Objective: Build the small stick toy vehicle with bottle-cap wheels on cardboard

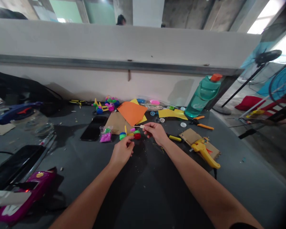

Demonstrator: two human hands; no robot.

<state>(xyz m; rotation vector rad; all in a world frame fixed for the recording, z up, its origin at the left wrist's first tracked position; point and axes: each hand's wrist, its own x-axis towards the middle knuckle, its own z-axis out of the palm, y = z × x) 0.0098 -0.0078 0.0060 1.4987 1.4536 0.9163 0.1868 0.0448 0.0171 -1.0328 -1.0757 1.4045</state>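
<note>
My right hand (154,131) pinches a small pale piece (142,126) with a thin stick pointing left from it. Just below that tip sits a small bottle-cap toy, with a blue and green cap (122,136) at its left and a red and green cap (137,135) at its right. A yellow upright strip (125,129) and a pink bit (132,129) show on or behind it. My left hand (124,150) is in front of the toy, fingers loosely curled and thumb apart from the index finger. Its index fingertip overlaps the toy's near side; whether it touches cannot be made out.
Behind the toy lie cardboard (115,122) and orange paper (132,112). At left are a black phone (94,128) and a bag of pink bits (106,135). To the right are a yellow glue gun (206,152), orange-handled pliers (205,126) and a teal bottle (201,98).
</note>
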